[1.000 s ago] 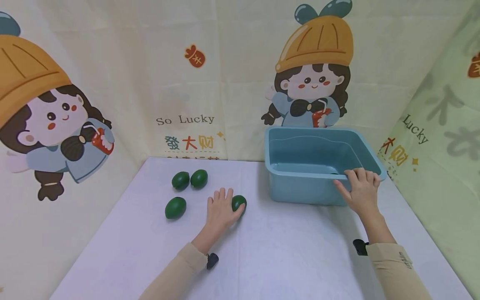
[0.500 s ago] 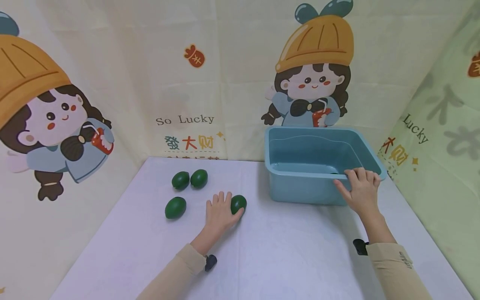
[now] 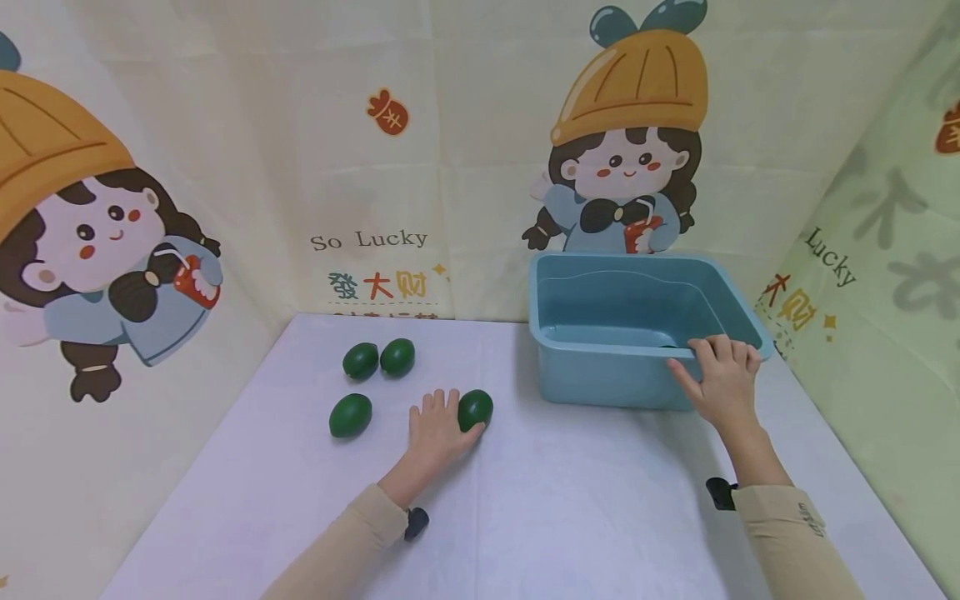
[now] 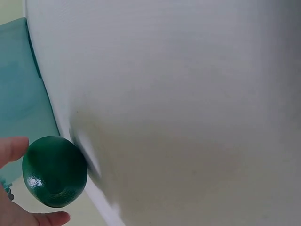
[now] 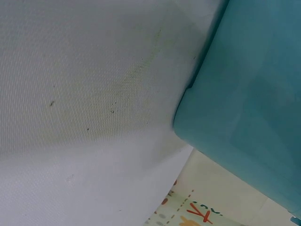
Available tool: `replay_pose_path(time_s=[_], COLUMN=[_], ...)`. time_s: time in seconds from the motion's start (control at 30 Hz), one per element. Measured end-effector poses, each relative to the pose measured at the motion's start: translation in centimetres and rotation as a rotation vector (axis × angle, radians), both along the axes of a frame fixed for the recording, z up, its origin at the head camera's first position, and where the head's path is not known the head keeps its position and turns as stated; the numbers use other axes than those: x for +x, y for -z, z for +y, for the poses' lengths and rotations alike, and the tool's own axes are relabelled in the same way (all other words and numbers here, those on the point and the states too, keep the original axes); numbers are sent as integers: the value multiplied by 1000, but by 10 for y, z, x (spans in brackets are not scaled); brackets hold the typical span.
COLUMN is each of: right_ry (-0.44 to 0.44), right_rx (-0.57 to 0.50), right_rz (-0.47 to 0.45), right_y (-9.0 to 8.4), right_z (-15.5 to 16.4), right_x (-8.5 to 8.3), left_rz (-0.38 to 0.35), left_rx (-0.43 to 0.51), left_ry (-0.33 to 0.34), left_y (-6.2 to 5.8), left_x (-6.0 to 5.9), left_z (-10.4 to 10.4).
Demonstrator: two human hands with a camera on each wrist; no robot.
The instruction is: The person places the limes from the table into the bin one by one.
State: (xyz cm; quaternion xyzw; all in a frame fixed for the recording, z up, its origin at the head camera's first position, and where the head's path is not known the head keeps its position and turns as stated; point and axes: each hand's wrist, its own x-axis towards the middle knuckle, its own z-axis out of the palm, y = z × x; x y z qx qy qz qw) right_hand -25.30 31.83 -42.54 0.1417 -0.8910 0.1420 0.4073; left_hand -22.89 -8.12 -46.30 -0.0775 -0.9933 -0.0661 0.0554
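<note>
A dark green, egg-shaped fruit [image 3: 476,409] lies on the white table [image 3: 585,508] left of the blue plastic tub [image 3: 600,379]. My left hand [image 3: 438,429] sits against its left side, with the fruit between thumb and forefinger. In the left wrist view the fruit [image 4: 54,171] shows between a fingertip [image 4: 11,148] and the thumb [image 4: 47,217]. My right hand [image 3: 722,375] grips the tub's front rim near its right corner, fingers hooked over the edge and thumb on the outer wall. The right wrist view shows only the tub's wall [image 5: 249,89] and the table.
Three more green fruits lie to the left: two side by side [image 3: 361,360] [image 3: 397,357] and one nearer [image 3: 350,415]. A sliver of something dark green [image 3: 667,346] shows inside the tub behind the rim. Printed cloth walls close the table's back and sides.
My left hand has slid slightly left and back, so more of the green fruit shows beside it. The right hand and the tub have not moved.
</note>
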Motion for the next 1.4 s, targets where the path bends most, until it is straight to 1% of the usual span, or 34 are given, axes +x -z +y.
replay_pose_path(time_s=[0.17,0.37,0.63,0.93,1.4], right_ry=[-2,-2,-4,-11,-17], right_rx=[-1,-4,-3,-5,-1], right_rz=[-6,-10,3,9,46], right_y=[0,0,0,0,1], right_z=[0,0,0,0,-1], right_x=[1,1,1,1,-1], left_rz=[-39,-57,-52,-27,-20], left_rx=[-15,-27,-55,-77,-91], left_ry=[2,11,17,18,26], left_y=[0,1,6,13,15], left_x=[0,-1,-2,-3,-5], left_z=[1,2,2,3,2])
